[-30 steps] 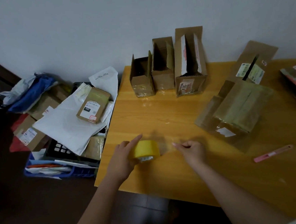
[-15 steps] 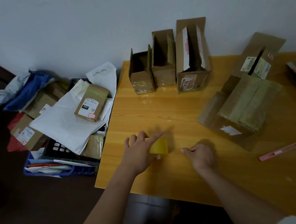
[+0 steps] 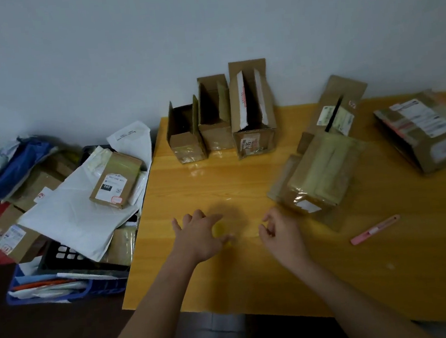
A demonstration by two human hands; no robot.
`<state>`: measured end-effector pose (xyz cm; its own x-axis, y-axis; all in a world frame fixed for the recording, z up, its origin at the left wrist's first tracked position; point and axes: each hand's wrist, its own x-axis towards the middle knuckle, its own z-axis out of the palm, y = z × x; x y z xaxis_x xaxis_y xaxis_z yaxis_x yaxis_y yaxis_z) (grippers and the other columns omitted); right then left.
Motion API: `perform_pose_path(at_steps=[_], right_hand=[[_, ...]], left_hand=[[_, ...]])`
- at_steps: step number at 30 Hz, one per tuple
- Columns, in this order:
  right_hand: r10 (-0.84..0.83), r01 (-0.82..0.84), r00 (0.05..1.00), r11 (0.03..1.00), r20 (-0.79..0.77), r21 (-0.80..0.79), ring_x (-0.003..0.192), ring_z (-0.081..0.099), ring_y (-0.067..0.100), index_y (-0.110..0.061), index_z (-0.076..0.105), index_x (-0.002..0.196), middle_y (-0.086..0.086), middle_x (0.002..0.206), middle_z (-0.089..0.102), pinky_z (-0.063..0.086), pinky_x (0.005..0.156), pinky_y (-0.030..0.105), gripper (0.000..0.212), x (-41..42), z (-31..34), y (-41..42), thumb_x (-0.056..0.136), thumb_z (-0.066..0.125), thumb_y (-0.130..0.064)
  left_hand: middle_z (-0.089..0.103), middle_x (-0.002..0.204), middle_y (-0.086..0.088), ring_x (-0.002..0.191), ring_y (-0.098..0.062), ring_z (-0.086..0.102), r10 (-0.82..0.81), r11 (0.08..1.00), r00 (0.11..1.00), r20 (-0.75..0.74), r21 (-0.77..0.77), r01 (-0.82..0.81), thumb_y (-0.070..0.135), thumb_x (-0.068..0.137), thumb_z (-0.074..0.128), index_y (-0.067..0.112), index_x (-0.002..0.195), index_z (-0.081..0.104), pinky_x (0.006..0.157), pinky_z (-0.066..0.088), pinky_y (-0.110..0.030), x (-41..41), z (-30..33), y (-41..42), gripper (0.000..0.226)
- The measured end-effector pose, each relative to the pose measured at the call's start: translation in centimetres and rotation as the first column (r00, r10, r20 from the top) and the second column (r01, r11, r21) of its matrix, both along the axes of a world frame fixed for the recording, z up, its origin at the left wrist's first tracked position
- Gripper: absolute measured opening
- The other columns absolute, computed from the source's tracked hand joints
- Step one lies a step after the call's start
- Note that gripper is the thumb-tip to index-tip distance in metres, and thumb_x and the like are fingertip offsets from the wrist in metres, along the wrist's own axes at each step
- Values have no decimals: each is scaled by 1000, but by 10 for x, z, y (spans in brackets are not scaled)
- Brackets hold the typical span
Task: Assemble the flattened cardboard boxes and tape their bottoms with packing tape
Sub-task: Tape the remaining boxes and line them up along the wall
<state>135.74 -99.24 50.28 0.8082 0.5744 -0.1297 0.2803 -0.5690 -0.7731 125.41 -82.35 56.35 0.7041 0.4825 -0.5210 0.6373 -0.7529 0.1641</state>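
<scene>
Tape roll [image 3: 220, 230] lies under left hand [image 3: 198, 235], beside right hand [image 3: 281, 234].

A plain room at home, used for packing parcels. Beyond the hands [image 3: 199, 235], opened cardboard boxes [image 3: 220, 125] line the wooden table [image 3: 254, 275] against a bare wall. To their left, a crate [image 3: 64, 290] overflows with mailers [image 3: 76, 218].

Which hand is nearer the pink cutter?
Right. The right hand hovers over the table to the left of the pink cutter; the left hand is farther left, on the yellow tape roll.
</scene>
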Motion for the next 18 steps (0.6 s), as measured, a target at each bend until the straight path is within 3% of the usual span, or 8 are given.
perform_pose_path(at_steps=[3,6,9,11,14,16,18], right_hand=[[-33,-44,945,974,327,223,52,44,7,-23,53,87,-10,59,43,39,49,28,4,11,41,-17,87,57,-25],[-209,66,843,955,495,290,76,50,12,-19,55,98,-2,83,52,42,60,26,11,37,63,-38,88,50,-17],[-339,313,862,941,376,130,113,46,25,-17,58,123,7,123,51,36,86,27,40,68,65,-64,87,52,1],[-283,280,941,959,184,44,136,32,25,-21,50,139,7,149,36,26,102,21,53,80,64,-78,92,48,3],[-187,193,979,978,-74,78,146,21,18,-23,51,140,0,160,21,23,105,18,45,89,64,-92,100,43,-5],[-165,176,980,979,-108,99,144,25,15,-22,55,138,-3,158,25,29,102,16,40,91,65,-100,101,46,-10],[-114,130,983,985,-140,113,140,28,7,-22,55,137,-6,156,28,33,92,3,37,91,66,-105,100,51,-15]], left_hand=[[44,136,-8,132,-30,40,17,989,981,195,-148,12,31,96,54,34,146,37,114,23,-44,37,7,-18,52],[46,137,-10,129,-24,44,121,912,910,396,-407,56,0,95,49,26,146,40,101,33,-24,75,16,-40,58],[37,147,1,133,-11,33,209,825,863,459,-557,97,-17,87,39,23,147,38,108,31,-23,103,25,-63,72],[33,146,8,132,-5,28,277,742,865,420,-665,85,-23,84,33,24,147,37,112,31,-24,114,22,-75,79],[41,144,-1,130,-19,44,326,702,856,402,-709,66,-25,81,35,24,140,49,104,45,-27,118,7,-87,79],[45,128,-4,115,-24,52,328,735,851,411,-677,44,-23,83,39,26,133,56,90,51,-22,113,1,-92,72],[43,124,-4,106,-23,51,346,733,848,402,-680,23,-21,86,39,24,130,59,80,51,-16,104,3,-95,66]])
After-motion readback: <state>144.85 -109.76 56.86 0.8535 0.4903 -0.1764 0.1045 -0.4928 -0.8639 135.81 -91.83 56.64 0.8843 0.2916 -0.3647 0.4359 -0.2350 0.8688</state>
